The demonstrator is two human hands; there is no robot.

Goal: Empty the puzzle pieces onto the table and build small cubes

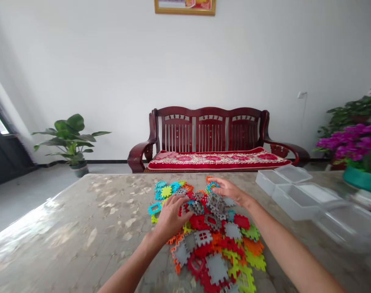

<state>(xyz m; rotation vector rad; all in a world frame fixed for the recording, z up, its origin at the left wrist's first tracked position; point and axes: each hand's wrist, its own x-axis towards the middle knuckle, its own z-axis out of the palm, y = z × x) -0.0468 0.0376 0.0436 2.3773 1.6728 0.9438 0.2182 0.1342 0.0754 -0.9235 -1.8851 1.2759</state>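
A loose heap of toothed plastic building tiles in red, grey, orange, lime and blue lies on the table. My left hand (173, 211) rests palm down over the left side of the heap, its thumb apart from its fingers. Near its fingertips lie small grey tiles (196, 207). My right hand (227, 190) reaches to the far side, with fingers and thumb apart around a blue tile (212, 186); an orange tile (208, 178) is at its fingertips. Grey tiles (216, 203) are piled between the hands. A large grey square tile (216, 268) lies closer to me.
Clear plastic boxes (297, 199) stand on the right of the patterned table (112, 228). Purple flowers in a teal pot (361, 179) are beyond them. A dark red wooden bench (210, 130) is behind the table, and a potted plant (72, 140) on the floor at left.
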